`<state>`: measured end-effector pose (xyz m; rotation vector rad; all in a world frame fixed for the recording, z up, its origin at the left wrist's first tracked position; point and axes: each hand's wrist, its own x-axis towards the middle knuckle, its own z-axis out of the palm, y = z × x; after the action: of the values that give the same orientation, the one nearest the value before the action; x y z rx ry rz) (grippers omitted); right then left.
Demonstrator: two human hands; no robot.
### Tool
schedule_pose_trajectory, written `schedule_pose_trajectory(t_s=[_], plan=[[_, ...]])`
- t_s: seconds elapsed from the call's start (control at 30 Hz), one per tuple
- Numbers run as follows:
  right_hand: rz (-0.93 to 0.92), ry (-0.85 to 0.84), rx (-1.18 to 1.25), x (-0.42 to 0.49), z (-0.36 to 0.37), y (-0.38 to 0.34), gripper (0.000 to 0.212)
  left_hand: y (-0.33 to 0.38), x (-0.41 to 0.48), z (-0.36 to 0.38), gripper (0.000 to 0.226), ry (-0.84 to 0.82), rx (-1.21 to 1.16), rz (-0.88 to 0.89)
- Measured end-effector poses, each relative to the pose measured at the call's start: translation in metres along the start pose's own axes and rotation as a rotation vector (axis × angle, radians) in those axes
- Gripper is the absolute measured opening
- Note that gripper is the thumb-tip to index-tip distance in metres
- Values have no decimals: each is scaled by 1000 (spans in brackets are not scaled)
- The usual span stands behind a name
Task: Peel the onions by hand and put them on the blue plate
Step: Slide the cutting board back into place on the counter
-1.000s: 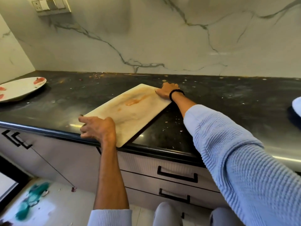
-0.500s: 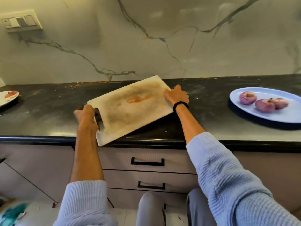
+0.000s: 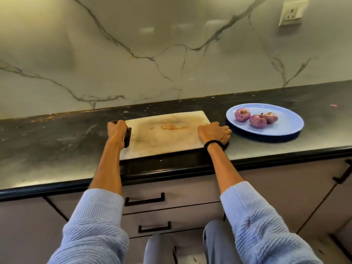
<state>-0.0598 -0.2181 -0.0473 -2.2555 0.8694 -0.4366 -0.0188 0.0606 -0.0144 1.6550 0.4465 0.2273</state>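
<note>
Three purple onions point(image 3: 257, 121) sit together on the blue plate point(image 3: 285, 124), two of them touching and the third just beside them on the left. The plate rests on the dark countertop point(image 3: 57, 141), just to the right of a stained white cutting board point(image 3: 165, 134).

Both hands hold that board by its short ends. The left hand point(image 3: 117, 128) grips the left end at the dark handle slot, fingers curled round the edge. The right hand point(image 3: 214, 131), with a black band point(image 3: 213, 143) at the wrist, lies over the right end with its fingers bent down round the edge, close to the plate's rim. Whether the board lies flat or is raised a little cannot be told.

Pale blue ribbed sleeves point(image 3: 253, 216) cover both forearms. Behind the counter stands a veined marble wall point(image 3: 171, 54) with a socket point(image 3: 290, 13) at the upper right; below are drawers with black handles point(image 3: 144, 199).
</note>
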Motion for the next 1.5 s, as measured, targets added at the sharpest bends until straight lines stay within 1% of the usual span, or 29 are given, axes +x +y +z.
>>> schedule_pose_trajectory(t_s=[0.2,0.33,0.47,0.53,0.6,0.63,0.67,0.7,0.77,0.8,0.83,0.9,0.93,1.0,1.17,1.23,1.37,1.5], plan=[[-61,-2,-23,9,-2,8,43,-12,5,8,43,-64,106,62],[-79,21,-15,11,-8,12,43,-12,0,21,58,-135,261,199],[-126,146,13,21,-28,19,43,-1,-19,64,63,-201,349,382],[-134,238,17,39,-44,32,46,8,-32,98,64,-269,381,460],[-135,339,-31,63,-65,50,48,20,-45,136,65,-369,403,540],[-126,350,-54,76,-76,60,51,24,-52,155,66,-430,419,577],[-109,311,-72,93,-88,72,60,30,-59,175,67,-499,442,617],[-99,224,-103,107,-99,83,71,35,-66,193,69,-575,468,645],[-107,6,-239,134,-116,104,91,45,-79,229,77,-730,528,688],[-123,-90,-312,142,-123,111,96,47,-83,245,81,-796,569,710],[-149,-160,-367,149,-127,117,96,50,-86,262,85,-850,621,740],[-229,-219,-408,152,-132,124,85,50,-87,292,91,-912,742,804],[-271,-219,-406,153,-133,126,81,50,-86,306,93,-924,795,823],[-306,-219,-384,151,-132,132,80,47,-84,330,93,-947,875,837],[-286,-210,-393,154,-126,134,80,41,-81,367,89,-1005,984,905],[-285,-209,-402,157,-122,133,78,38,-80,375,84,-998,965,908],[-287,-180,-389,156,-122,133,76,32,-79,375,73,-887,837,952],[-302,-106,-354,157,-123,132,79,31,-71,341,72,-730,744,991]])
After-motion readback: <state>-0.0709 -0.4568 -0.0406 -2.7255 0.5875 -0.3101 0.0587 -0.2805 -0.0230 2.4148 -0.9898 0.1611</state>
